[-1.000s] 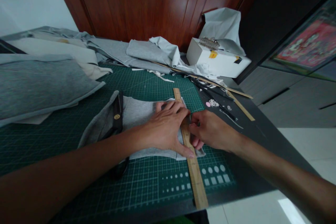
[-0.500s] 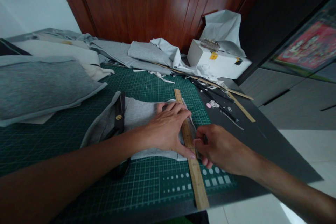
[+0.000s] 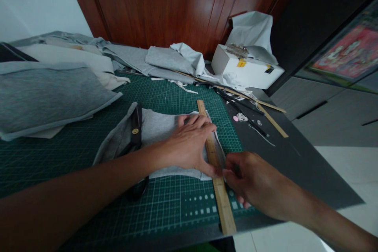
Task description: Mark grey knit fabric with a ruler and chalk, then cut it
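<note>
Under the left hand (image 3: 186, 147), spread flat, a wooden ruler (image 3: 217, 173) pins soft grey fabric (image 3: 159, 128) to the green cutting mat (image 3: 73, 145). The right hand (image 3: 256, 185), curled against the ruler's near stretch, may pinch something; I cannot tell. The limp, light cloth likely creeps unless pressed close beside the stiff ruler.

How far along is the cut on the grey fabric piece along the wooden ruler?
Nearly finished, it seems: the left hand presses the wooden ruler on the grey fabric piece, and the right hand is at the fabric's near edge. Its tool is hidden. The separated strip beside the ruler remains on the cutting mat.
</note>
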A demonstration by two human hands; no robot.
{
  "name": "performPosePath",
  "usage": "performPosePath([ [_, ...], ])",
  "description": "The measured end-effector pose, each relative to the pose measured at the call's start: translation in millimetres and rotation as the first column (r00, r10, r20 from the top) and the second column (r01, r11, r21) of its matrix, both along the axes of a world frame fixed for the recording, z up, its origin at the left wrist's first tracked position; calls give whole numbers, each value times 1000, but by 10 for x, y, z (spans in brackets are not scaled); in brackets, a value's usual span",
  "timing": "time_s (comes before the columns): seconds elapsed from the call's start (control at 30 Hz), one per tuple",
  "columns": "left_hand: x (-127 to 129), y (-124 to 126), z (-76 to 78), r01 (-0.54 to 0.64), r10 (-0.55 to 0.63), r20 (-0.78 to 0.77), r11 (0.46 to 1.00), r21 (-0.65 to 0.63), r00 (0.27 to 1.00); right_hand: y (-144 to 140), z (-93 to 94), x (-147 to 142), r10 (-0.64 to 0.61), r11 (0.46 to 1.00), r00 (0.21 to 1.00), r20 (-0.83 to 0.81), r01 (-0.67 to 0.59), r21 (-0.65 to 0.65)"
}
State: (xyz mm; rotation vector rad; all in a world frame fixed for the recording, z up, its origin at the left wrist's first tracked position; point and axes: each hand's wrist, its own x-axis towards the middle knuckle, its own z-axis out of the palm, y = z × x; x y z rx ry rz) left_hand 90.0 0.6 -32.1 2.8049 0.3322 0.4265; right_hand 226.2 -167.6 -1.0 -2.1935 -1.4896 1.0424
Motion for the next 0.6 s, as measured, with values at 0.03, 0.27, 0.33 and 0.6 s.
performPosePath([
  [0.03, 2, -1, 2, 0, 0, 1, 1000, -1, 1000, -8, -7, 7, -5, 1000, 1000, -7, 5, -8],
  [0.27, 2, -5, 15, -1, 1, -15, 1000, -4, 1000, 3, 8, 55, -96, 994, 973, -207, 84, -67],
  [0.33, 1, -2, 11, 3, -3, -14, 1000, 1, 1000, 24, 0, 79, -138, 990, 956, -258, 126, -62],
  [0.6, -6, -7, 22, 12, -12, -19, 1000, -10, 1000, 200, -1, 163, -215, 919, 867, -450, 335, 206],
])
